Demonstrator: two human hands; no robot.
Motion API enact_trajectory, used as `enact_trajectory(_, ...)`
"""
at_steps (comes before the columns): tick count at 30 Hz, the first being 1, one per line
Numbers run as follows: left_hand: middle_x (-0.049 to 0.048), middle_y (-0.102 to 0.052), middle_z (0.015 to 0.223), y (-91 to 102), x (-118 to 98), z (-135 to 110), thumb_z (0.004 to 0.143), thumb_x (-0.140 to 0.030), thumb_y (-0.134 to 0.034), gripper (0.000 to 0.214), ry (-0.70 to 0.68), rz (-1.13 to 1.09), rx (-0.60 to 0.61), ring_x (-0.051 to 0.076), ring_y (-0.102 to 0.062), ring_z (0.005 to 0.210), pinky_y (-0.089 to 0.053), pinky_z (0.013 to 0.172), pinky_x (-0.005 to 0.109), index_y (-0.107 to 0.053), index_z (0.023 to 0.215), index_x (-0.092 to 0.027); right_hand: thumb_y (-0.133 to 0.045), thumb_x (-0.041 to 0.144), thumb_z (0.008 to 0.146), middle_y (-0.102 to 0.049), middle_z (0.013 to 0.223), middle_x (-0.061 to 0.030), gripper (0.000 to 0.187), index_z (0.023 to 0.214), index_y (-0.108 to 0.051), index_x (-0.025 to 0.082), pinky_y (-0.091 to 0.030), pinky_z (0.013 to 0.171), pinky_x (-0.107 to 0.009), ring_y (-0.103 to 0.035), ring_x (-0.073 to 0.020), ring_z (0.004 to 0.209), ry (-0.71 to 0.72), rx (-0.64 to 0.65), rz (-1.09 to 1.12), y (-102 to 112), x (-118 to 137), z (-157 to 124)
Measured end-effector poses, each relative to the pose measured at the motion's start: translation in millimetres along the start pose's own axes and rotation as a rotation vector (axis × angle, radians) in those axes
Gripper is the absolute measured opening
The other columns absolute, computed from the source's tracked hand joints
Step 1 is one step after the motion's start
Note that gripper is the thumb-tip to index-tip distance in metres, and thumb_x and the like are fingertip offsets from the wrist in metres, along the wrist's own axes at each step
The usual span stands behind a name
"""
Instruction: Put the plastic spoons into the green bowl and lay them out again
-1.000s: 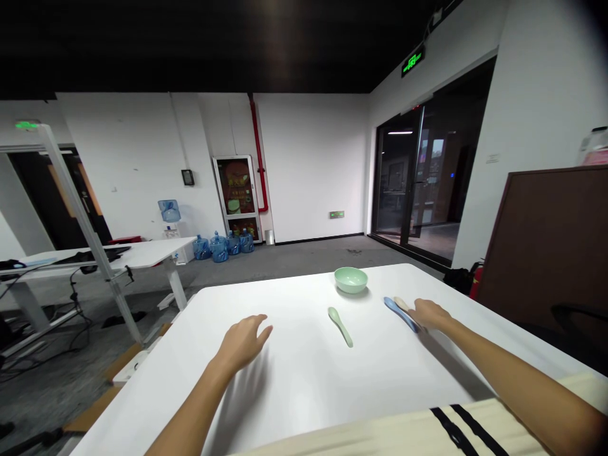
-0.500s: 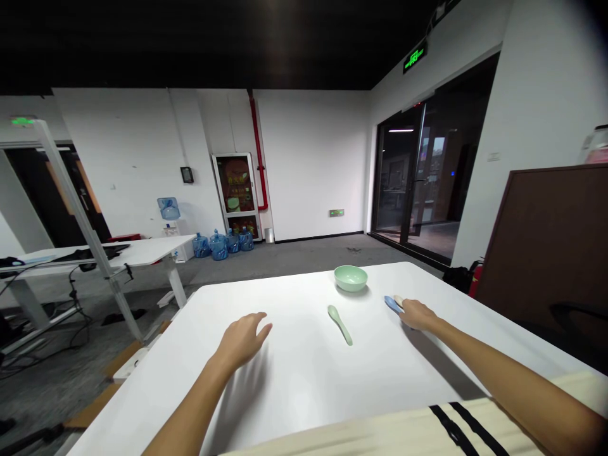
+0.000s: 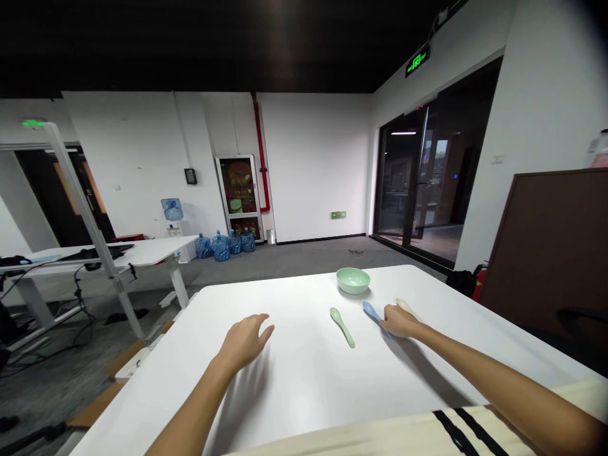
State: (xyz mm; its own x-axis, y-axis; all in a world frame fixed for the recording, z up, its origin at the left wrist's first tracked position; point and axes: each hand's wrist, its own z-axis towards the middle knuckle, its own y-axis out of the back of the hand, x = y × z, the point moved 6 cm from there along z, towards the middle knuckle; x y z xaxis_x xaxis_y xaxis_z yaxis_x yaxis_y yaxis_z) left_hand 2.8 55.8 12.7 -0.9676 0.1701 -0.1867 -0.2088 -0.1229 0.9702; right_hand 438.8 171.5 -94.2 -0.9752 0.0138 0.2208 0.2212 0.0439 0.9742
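My right hand (image 3: 399, 322) is pinched on the handle of the blue spoon (image 3: 370, 310), low on the counter (image 3: 294, 380) beside the green spoon (image 3: 342, 326). I'd judge it light, stiff, glossy and slippery, so I grip mid-handle. My left hand (image 3: 244, 342) rests flat, fingers spread.

Nothing legible at this resolution. Signs and labels in view:
- Green lit exit sign (image 3: 415, 61), upper right of frame, high on the right wall. It has pale markings on green, too small to read.
- Second green lit sign (image 3: 32, 123), upper left, above the dark doorway. It shows only as a glow, no characters resolvable.
- Small green plate (image 3: 338, 215), centre of frame, low on the far wall. Markings unreadable.
- Red cabinet (image 3: 239, 190), left of centre against the far wall. Its glass front carries a red-orange poster with blurred characters.
- Small white plate (image 3: 497, 159), right of frame, on the wall beside the glass doors. Print too small to tell.
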Motion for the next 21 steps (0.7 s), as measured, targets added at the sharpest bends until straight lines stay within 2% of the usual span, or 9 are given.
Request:
enact_trajectory(11, 0.0067, -0.063, 0.132, -0.1, -0.4, 0.7, 0.094, -0.051, -0.035, 0.051, 0.005, 0.0, -0.001, 0.026, -0.058, 0.121, -0.044, 0.097, 0.037, -0.058, 0.13, -0.024, -0.059, 0.035, 0.079, -0.069, 0.091, -0.0136, 0.022, 0.08, -0.063, 0.013, -0.036, 0.063, -0.029, -0.064, -0.0223, 0.078, -0.01, 0.034, -0.007, -11.9, -7.8, 3.5)
enact_trajectory(15, 0.007, -0.064, 0.132, 0.6, -1.1, 0.5, 0.094, -0.05, -0.035, 0.051, 0.002, 0.003, -0.001, 0.026, -0.058, 0.12, -0.044, 0.096, 0.036, -0.058, 0.13, -0.024, -0.056, 0.038, 0.082, -0.068, 0.089, -0.0144, 0.026, 0.082, -0.065, 0.013, -0.037, 0.064, -0.031, -0.065, -0.0243, 0.078, -0.01, 0.035, -0.022, -10.9, -5.0, 1.1)
enact_trajectory(18, 0.0074, -0.063, 0.132, 1.0, -0.9, -0.2, 0.094, -0.05, -0.035, 0.051, 0.002, 0.001, -0.001, 0.026, -0.058, 0.12, -0.044, 0.096, 0.037, -0.058, 0.13, -0.023, -0.052, 0.042, 0.086, -0.068, 0.083, -0.0135, 0.032, 0.078, -0.064, 0.013, -0.038, 0.068, -0.032, -0.065, -0.0247, 0.078, 0.001, 0.023, -0.043, -5.3, -0.6, -3.3)
enact_trajectory(21, 0.0078, -0.063, 0.132, 1.3, -0.6, -1.3, 0.094, -0.05, -0.036, 0.051, 0.001, -0.001, -0.002, 0.026, -0.058, 0.12, -0.044, 0.096, 0.037, -0.058, 0.13, -0.022, -0.046, 0.049, 0.09, -0.068, 0.082, -0.0148, 0.042, 0.076, -0.064, 0.014, -0.039, 0.072, -0.033, -0.065, -0.0271, 0.084, 0.015, -0.028, -0.068, 11.2, 6.6, -8.9)
